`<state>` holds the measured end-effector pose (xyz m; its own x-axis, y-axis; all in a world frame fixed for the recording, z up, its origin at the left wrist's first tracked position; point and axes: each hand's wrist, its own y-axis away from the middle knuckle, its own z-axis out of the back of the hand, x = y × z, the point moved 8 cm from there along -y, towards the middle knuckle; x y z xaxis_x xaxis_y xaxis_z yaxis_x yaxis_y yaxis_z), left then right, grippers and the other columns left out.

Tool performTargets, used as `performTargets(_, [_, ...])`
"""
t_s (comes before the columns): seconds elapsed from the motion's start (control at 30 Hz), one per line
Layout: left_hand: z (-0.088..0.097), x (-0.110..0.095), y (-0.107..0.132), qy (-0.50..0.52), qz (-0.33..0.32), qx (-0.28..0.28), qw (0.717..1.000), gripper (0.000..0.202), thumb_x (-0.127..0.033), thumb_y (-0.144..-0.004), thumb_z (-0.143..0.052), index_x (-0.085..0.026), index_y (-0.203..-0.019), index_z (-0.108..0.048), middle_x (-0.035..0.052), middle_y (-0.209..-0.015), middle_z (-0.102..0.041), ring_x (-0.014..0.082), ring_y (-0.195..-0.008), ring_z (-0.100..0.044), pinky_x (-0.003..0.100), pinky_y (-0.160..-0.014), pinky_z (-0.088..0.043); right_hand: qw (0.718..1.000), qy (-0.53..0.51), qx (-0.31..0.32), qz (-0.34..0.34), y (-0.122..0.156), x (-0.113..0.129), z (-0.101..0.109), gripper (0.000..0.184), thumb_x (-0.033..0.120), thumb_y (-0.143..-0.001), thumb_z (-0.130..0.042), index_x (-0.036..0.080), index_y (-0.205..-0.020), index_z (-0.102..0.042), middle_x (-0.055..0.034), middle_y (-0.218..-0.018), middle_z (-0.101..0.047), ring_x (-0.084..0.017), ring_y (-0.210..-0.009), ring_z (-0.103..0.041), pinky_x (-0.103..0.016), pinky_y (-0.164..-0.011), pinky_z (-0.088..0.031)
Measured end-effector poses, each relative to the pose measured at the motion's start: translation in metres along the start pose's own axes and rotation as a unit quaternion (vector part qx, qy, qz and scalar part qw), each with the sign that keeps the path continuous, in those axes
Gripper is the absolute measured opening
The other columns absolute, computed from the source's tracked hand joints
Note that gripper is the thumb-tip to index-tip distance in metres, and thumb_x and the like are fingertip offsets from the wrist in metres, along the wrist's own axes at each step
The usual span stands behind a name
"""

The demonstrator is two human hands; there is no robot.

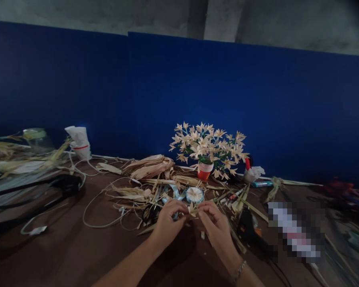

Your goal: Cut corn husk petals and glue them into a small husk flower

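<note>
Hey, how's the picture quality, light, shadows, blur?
Head view: dim, with a dark shadow on the table between the forearms; head view: potted flowers fairly clear, far-left husks smeared; head view: pale flower between left hand and right hand too small for fine detail; head view: pixelated block masks something at right.

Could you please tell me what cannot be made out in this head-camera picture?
In the head view:
Pale flower between the left hand and right hand: fine detail, too small.
Black object: its remainder, cut off by the left edge.
Pixelated patch: what lies beneath, masked by blocks.
Reddish item, far right: identity, blurred and dark.
</note>
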<state>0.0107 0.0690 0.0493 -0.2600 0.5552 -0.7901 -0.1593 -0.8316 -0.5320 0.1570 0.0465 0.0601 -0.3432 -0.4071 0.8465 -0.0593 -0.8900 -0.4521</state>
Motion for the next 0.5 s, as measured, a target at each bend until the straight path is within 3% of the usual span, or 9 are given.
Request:
performTargets(0.1, [0.004, 0.002, -0.001, 0.015, 0.02, -0.018, 1.0, 0.01, -0.021, -0.067, -0.061, -0.018, -0.058, -0.059, 0.0032, -0.071, -0.063, 0.0166, -0.075, -0.055, 0.03, -0.074, -0.042, 0.99, 0.139, -0.017, 0.037, -0.012, 0.008, 0.035, 0.016, 0.028, -0.08, -0.046, 0.019, -0.085, -0.058, -0.0068, -0.089, -0.06, -0.019, -0.085, -0.056, -0.032, -0.076, -0.044])
performTargets(0.17, [0.005, 0.006, -0.002, 0.033, 0.042, -0.024, 0.998, 0.012, -0.022, -0.067, -0.061, -0.018, -0.056, -0.058, 0.0032, -0.071, -0.062, 0.0163, -0.075, -0.055, 0.03, -0.074, -0.042, 0.96, 0.28, -0.009, 0.029, -0.017, 0.006, 0.068, 0.02, 0.028, -0.074, -0.049, 0.019, -0.09, -0.058, -0.0074, -0.09, -0.061, -0.022, -0.087, -0.056, -0.036, -0.079, -0.042])
performTargets(0.23, [0.005, 0.013, -0.002, 0.054, 0.071, -0.029, 0.996, 0.011, -0.023, -0.066, -0.062, -0.017, -0.057, -0.058, 0.0029, -0.072, -0.062, 0.0164, -0.076, -0.056, 0.029, -0.074, -0.042, 0.905, 0.423, 0.022, -0.046, -0.013, -0.011, 0.103, 0.025, 0.025, -0.068, -0.052, 0.019, -0.092, -0.058, -0.0085, -0.092, -0.062, -0.026, -0.088, -0.057, -0.04, -0.077, -0.041])
performTargets(0.33, [0.004, 0.022, -0.001, 0.079, 0.116, -0.03, 0.99, 0.01, -0.023, -0.064, -0.064, -0.016, -0.059, -0.06, 0.003, -0.072, -0.061, 0.0167, -0.075, -0.055, 0.027, -0.07, -0.041, 0.799, 0.564, 0.08, -0.193, 0.014, -0.046, 0.143, 0.037, 0.022, -0.059, -0.057, 0.019, -0.095, -0.056, -0.0123, -0.096, -0.062, -0.034, -0.091, -0.057, -0.043, -0.071, -0.041])
performTargets(0.4, [0.001, 0.027, 0.0, 0.094, 0.142, -0.02, 0.985, 0.01, -0.025, -0.063, -0.064, -0.015, -0.061, -0.061, 0.0031, -0.073, -0.061, 0.0157, -0.071, -0.054, 0.025, -0.064, -0.04, 0.773, 0.595, 0.092, -0.202, 0.031, -0.058, 0.147, 0.042, 0.016, -0.059, -0.054, 0.018, -0.1, -0.053, -0.0134, -0.098, -0.062, -0.033, -0.093, -0.057, -0.041, -0.071, -0.041])
performTargets(0.5, [-0.001, 0.028, 0.0, 0.116, 0.166, -0.007, 0.979, 0.013, -0.028, -0.065, -0.063, -0.015, -0.063, -0.063, 0.0033, -0.076, -0.061, 0.0142, -0.068, -0.053, 0.024, -0.06, -0.038, 0.783, 0.592, 0.089, -0.17, 0.043, -0.07, 0.14, 0.041, 0.011, -0.061, -0.05, 0.016, -0.102, -0.051, -0.0139, -0.098, -0.062, -0.031, -0.095, -0.057, -0.039, -0.072, -0.041])
